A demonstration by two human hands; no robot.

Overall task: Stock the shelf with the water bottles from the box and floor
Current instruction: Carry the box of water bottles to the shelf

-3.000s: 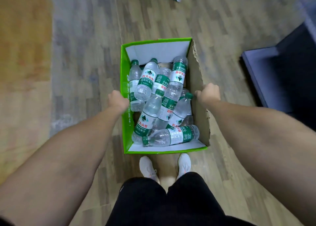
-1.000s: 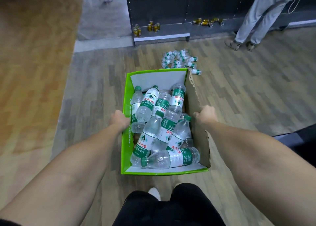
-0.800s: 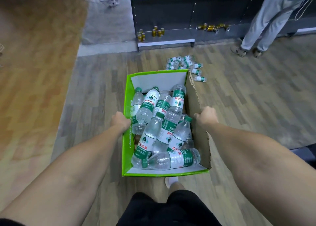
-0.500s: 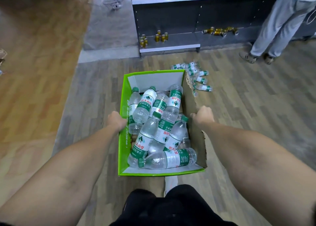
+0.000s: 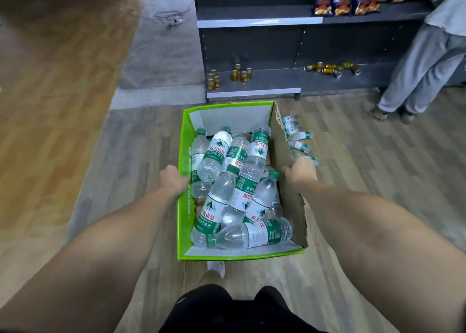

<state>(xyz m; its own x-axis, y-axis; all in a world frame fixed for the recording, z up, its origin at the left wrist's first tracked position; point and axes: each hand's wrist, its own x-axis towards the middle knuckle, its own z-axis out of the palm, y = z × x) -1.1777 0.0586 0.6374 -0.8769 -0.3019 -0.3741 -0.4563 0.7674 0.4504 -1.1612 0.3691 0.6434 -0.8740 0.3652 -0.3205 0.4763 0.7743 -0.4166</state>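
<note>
Head: hands (image 5: 174, 180) (image 5: 300, 171) tight on box (image 5: 230, 117) walls

We see small gold metal cans (image 5: 238, 73) standing up in a little bunch. To their right, more gold cans (image 5: 330, 68) lie tipped on their sides. Higher up and to the right sit shiny purple and orange snack bags (image 5: 353, 1). Far to the right stands a person in grey trousers (image 5: 426, 73). Up and left of the standing cans lies a thin white cable (image 5: 174, 20).
</note>
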